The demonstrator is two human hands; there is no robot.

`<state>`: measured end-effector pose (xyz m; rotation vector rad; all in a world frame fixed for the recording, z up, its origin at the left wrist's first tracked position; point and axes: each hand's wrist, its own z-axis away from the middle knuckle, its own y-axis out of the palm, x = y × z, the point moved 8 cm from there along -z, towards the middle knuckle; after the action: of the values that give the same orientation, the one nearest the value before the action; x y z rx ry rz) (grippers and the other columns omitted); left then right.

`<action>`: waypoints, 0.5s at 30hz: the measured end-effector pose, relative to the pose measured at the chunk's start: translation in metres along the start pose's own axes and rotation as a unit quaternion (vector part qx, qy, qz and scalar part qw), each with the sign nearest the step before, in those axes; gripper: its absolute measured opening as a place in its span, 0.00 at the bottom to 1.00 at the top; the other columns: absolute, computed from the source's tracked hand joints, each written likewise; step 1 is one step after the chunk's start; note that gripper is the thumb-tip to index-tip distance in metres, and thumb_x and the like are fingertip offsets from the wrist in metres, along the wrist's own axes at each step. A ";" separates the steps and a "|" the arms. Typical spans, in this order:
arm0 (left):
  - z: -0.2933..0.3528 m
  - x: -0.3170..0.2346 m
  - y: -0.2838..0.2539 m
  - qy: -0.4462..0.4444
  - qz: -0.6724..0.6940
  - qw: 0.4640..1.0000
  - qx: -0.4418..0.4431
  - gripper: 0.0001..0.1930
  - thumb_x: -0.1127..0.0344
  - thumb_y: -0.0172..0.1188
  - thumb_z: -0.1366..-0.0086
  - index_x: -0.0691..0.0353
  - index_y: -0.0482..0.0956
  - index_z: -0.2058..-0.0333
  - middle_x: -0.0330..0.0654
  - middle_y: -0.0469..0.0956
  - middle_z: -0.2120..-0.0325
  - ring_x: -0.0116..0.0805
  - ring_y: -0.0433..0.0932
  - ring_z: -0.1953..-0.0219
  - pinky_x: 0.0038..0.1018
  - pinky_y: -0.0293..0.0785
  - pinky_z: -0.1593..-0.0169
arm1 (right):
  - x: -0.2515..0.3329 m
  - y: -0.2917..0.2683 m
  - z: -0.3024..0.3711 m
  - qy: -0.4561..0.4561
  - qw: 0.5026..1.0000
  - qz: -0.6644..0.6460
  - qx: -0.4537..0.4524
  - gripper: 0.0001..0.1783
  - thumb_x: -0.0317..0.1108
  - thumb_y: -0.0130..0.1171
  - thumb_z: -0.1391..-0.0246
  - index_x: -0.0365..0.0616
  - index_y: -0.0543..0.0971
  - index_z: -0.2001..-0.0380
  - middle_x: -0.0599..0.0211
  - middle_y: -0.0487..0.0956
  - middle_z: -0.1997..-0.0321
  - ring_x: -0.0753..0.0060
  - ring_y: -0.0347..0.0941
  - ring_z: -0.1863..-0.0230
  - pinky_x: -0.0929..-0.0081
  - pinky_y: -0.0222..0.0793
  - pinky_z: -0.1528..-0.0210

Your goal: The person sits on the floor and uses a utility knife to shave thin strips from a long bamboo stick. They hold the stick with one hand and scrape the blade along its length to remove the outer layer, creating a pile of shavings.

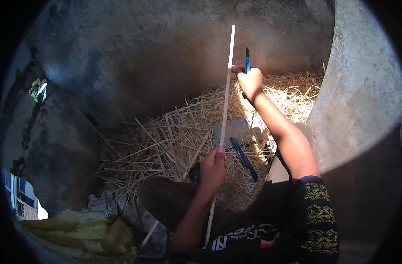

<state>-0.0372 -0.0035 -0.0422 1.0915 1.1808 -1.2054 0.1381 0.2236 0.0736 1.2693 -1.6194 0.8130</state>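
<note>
A long, thin pale wooden stick (226, 101) stands nearly upright in front of me, leaning slightly right at its top. My left hand (213, 168) is closed around its lower part, thumb along the front. Farther up, my right hand (250, 80) is closed on a blue utility knife (247, 64), its dark blade pointing up, away from me. The fingertips of that hand also touch the stick; the blade itself is apart from it. Below the hands, a dark-bladed knife (243, 157) lies beside a grey block (240, 130).
Straw-like shavings (166, 132) heap between my legs and a curved grey wall (135, 53). Another pale wall (363, 79) rises at the right. Yellowish crumpled cloth (78, 231) lies at the lower left, near a loose stick (149, 233).
</note>
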 end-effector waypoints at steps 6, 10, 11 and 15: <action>0.002 0.002 -0.002 -0.001 0.041 0.999 -0.012 0.18 0.52 0.44 0.24 0.55 0.65 0.71 0.28 0.58 0.85 0.16 0.53 0.88 0.19 0.50 0.85 | -0.055 -0.051 -0.035 0.016 0.962 -0.100 -0.255 0.09 0.34 0.62 0.42 0.38 0.78 0.69 0.69 0.78 0.78 0.78 0.71 0.78 0.74 0.67 0.74; 0.008 -0.014 -0.019 -0.041 0.109 0.993 -0.002 0.17 0.52 0.42 0.24 0.56 0.65 0.70 0.28 0.56 0.85 0.17 0.53 0.88 0.19 0.51 0.85 | -0.077 -0.067 -0.061 0.154 0.982 -0.021 -0.104 0.13 0.39 0.62 0.42 0.39 0.78 0.73 0.70 0.76 0.80 0.78 0.69 0.81 0.75 0.63 0.78; 0.009 -0.015 -0.023 -0.051 0.131 0.990 0.000 0.17 0.52 0.41 0.23 0.56 0.65 0.69 0.28 0.56 0.85 0.17 0.52 0.88 0.19 0.51 0.85 | -0.069 -0.056 -0.049 0.176 0.982 0.061 -0.033 0.14 0.40 0.63 0.43 0.39 0.78 0.74 0.70 0.76 0.82 0.78 0.69 0.83 0.75 0.63 0.79; 0.011 -0.023 -0.017 -0.066 0.143 0.987 0.032 0.17 0.53 0.39 0.23 0.59 0.68 0.66 0.29 0.56 0.84 0.18 0.52 0.88 0.18 0.52 0.85 | -0.038 0.014 0.006 0.170 0.890 0.288 0.311 0.11 0.39 0.63 0.46 0.44 0.81 0.75 0.65 0.77 0.84 0.75 0.70 0.86 0.70 0.66 0.83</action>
<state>-0.0537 -0.0133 -0.0178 1.1665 0.8565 -1.0796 0.1263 0.2360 0.0367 0.9543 -1.4959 1.9328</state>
